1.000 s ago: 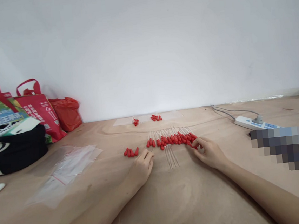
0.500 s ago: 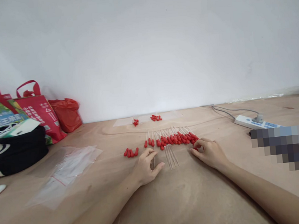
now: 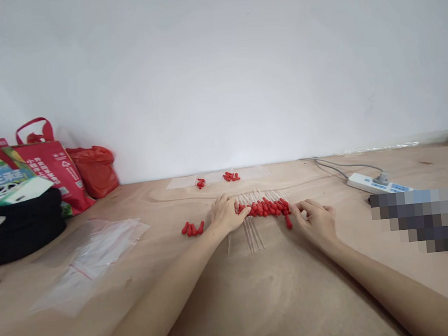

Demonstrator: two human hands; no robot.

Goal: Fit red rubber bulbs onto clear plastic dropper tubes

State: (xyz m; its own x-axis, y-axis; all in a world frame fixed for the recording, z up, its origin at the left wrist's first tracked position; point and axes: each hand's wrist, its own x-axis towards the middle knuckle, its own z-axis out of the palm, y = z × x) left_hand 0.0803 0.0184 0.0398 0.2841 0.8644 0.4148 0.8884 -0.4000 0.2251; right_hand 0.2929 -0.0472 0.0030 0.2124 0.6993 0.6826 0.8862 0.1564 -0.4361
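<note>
A row of droppers with red rubber bulbs point(image 3: 268, 206) and thin clear tubes lies across the wooden tabletop, tubes pointing away from me. My left hand point(image 3: 227, 213) rests over the row's left end, thumb out along the bulbs and fingers on the far side; its fingertips are partly hidden. At the right end, my right hand point(image 3: 315, 221) has bent, parted fingers against the outermost bulbs. One red bulb point(image 3: 288, 222) sticks out toward me there. Several bare clear tubes point(image 3: 253, 235) extend from the row's near side.
Several loose red bulbs point(image 3: 192, 229) lie left of my left hand. Clear plastic bags point(image 3: 94, 260) are spread farther left. More red pieces point(image 3: 231, 176) lie by the wall. Shopping bags point(image 3: 52, 171) and a black pouch point(image 3: 23, 227) stand left; a power strip point(image 3: 380, 183) lies right.
My left hand has moved forward onto the row's left end, and the left bulbs sit closer together. My right hand stays at the right end, where one bulb now points toward me.
</note>
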